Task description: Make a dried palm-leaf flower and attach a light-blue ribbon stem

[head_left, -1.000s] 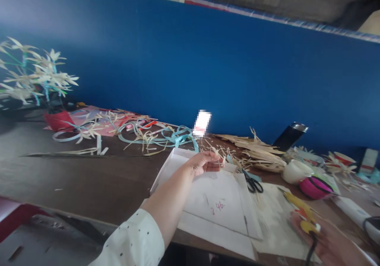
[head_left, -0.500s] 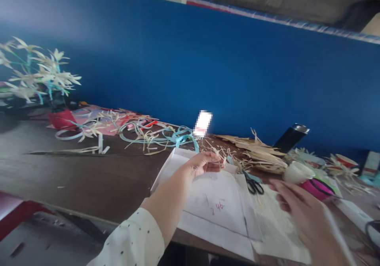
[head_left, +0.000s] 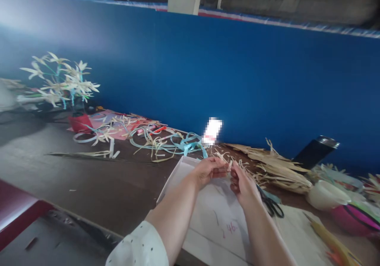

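My left hand (head_left: 209,170) and my right hand (head_left: 242,183) meet above a white sheet of paper (head_left: 213,202) on the brown table (head_left: 97,183). Both are closed in a pinch on a small pale straw piece (head_left: 229,166) held between them. The left arm wears a white dotted sleeve. Red figures are written on the paper below my hands. Black scissors (head_left: 271,206) lie just right of my right hand, partly hidden by it.
A heap of dried straw leaves (head_left: 279,167) lies behind the hands. Blue ribbon strips (head_left: 178,141) and straw scraps lie to the left. A straw flower arrangement in a red pot (head_left: 77,119) stands far left. A black flask (head_left: 314,153), white cup (head_left: 325,194) and pink bowl (head_left: 356,218) sit right. A blue wall runs behind.
My right hand came up from the lower right, where it had held something yellow, and joined my left hand on the straw piece. The camera shifted slightly right and down.
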`<state>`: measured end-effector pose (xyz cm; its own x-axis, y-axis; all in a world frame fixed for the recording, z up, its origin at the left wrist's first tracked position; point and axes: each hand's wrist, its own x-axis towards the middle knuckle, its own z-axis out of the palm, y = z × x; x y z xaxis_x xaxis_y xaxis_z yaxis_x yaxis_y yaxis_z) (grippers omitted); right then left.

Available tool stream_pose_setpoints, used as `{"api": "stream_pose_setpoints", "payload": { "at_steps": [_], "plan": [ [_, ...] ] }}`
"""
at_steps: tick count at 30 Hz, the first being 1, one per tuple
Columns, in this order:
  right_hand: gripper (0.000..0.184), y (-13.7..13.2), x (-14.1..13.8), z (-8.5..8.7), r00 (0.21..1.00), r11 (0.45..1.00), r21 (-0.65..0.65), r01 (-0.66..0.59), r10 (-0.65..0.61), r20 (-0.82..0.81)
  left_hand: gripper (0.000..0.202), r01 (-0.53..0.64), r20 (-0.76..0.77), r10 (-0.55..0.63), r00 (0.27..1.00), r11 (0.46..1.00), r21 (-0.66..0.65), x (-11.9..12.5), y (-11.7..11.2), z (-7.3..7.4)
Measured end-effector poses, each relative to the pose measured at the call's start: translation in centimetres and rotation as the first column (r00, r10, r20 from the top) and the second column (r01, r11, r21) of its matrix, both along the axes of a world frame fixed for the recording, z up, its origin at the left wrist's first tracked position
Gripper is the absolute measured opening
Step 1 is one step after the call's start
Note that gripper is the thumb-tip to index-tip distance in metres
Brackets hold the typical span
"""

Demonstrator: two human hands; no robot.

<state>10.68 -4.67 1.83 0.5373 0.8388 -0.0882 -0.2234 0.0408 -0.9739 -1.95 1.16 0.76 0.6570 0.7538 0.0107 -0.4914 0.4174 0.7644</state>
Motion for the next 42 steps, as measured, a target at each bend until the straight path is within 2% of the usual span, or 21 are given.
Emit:
{"api": "stream_pose_setpoints", "payload": {
  "at_steps": [3,9,15,21,25,29,33,39,42],
  "plan": [
    [0.042,-0.4,0.4,-0.2,1.0,0.998,-0.064,-0.011,0.01,-0.028,0.033,0.004,-0.027,-0.004,1.0,1.0,0.009,0.2,0.0,-0.1],
    [0.039,-0.6,0.9,-0.3,1.0,0.997,-0.072,-0.016,0.017,0.023,0.032,0.04,-0.051,-0.038,0.998,0.998,0.037,0.1,-0.3,0.1],
    [0.04,-0.7,0.8,-0.2,0.999,0.999,-0.035,-0.033,0.032,-0.029,0.033,0.009,-0.096,-0.006,0.995,0.999,0.031,0.2,-0.5,0.2],
    [0.037,-0.6,1.2,-0.3,0.997,1.0,0.004,-0.026,0.026,-0.069,0.035,0.028,-0.096,-0.024,0.995,0.999,0.038,0.2,-0.4,0.0],
    [0.033,-0.8,1.5,-0.1,0.99,0.996,0.072,-0.054,0.062,-0.126,0.036,0.029,-0.112,-0.021,0.994,0.997,0.066,0.3,-0.3,0.0],
    [0.03,-1.3,1.2,0.7,0.99,0.988,0.154,-0.026,0.047,-0.132,0.035,-0.105,-0.166,0.133,0.977,0.98,0.168,0.7,0.0,-0.2],
    [0.029,-1.6,0.4,1.5,0.994,0.977,0.207,0.058,-0.038,-0.102,0.03,-0.24,-0.198,0.311,0.929,0.918,0.316,1.1,0.3,-0.5],
    [0.031,-1.7,-0.2,1.8,0.991,0.955,0.269,0.125,-0.107,-0.08,0.024,-0.299,-0.218,0.429,0.876,0.841,0.451,1.5,-0.2,-0.1],
    [0.033,-1.8,-0.4,1.8,0.99,0.956,0.262,0.131,-0.115,-0.078,0.019,-0.3,-0.205,0.474,0.856,0.779,0.55,1.5,-0.4,-0.2]
  ]
}}
